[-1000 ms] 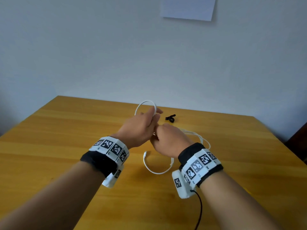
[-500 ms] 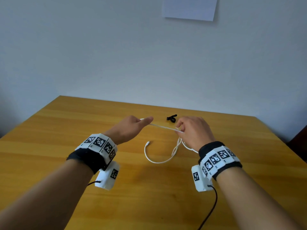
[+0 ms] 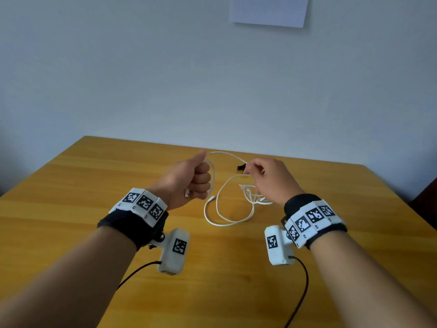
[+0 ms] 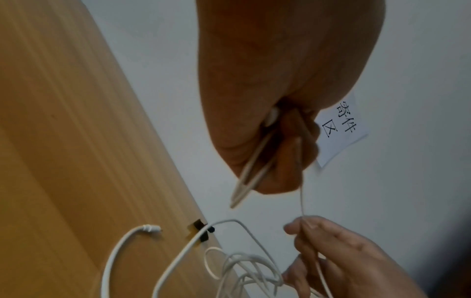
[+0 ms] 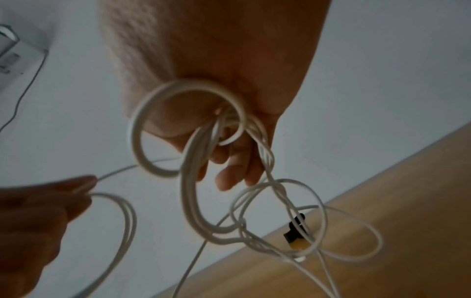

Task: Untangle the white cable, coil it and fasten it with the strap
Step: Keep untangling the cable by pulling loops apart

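The left hand (image 3: 189, 178) is fisted round one end of the white cable (image 3: 227, 218), thumb up, a plug end poking out below the fist; my guess is that this anchors the first turn of a coil. The right hand (image 3: 267, 178) pinches the cable further along at its fingertips (image 3: 248, 170), with a knotted bunch of loops hanging under its palm, likely to feed slack across. The remainder trails in a loop on the surface (image 3: 94, 233) between the wrists. The black strap (image 3: 241, 167) lies untouched near the far edge.
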